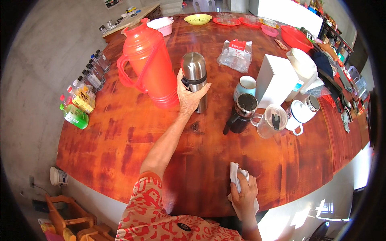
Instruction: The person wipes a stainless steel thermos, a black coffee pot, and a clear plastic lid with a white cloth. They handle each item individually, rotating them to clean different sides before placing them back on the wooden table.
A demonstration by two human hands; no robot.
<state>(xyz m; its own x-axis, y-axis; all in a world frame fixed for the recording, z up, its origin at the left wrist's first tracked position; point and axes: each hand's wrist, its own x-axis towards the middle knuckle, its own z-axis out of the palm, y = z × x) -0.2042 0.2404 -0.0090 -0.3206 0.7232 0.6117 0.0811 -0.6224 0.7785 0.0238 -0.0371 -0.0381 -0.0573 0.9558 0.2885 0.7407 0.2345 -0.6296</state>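
My left hand [189, 95] is wrapped round a steel thermos flask [194, 66], which stands upright on the reddish-brown wooden table [193, 160]. Just left of the flask rises a large red plastic thermos jug [150, 66] with a side handle. Close to the table's near edge, my right hand [245, 195] is closed on a white cloth [234, 172], part of it hanging out below the fingers. The cloth lies against the tabletop.
Right of centre stand a dark-filled glass pot [241, 114], a pale blue cup [245, 86], a clear mug [270, 122], a white enamel mug [298, 114], a tall white box [275, 80] and a white pitcher [302, 66]. Several bottles [78, 114] line the left edge. Basins [295, 38] sit farther back.
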